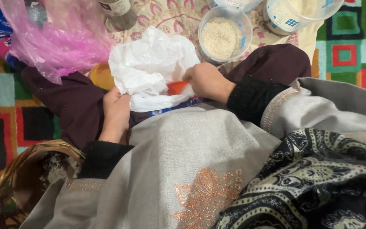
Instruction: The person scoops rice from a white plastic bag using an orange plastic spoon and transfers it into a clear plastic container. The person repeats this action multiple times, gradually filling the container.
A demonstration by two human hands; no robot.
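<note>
1. Nearest the person, a grey woollen shawl with copper leaf embroidery (200,178) drapes over the lap, with a black-and-cream paisley cloth (318,182) at its right and a woven wicker basket (9,182) at its left.
2. Just beyond the shawl sits the crumpled white plastic bag (151,68), resting on the lap.
3. The left hand (116,112) lies at the bag's near-left edge, its grip closed on a fold of the plastic.
4. The right hand (206,80) is at the bag's right side, fingers pinched narrow on the bag's mouth; a small orange object (176,87) shows there, and I cannot tell what it is, nor whether the fingers hold it.
5. That orange piece lies just left of the right hand, the nearer of the two, its long axis running roughly left to right.
6. Beyond the bag, to its right, stands a round clear plastic tub of pale grain (222,36); a larger white tub (297,15) lies farther right.
7. Left of the bag, a crinkled pink plastic bag (56,38) spreads over the patterned carpet (352,51).
</note>
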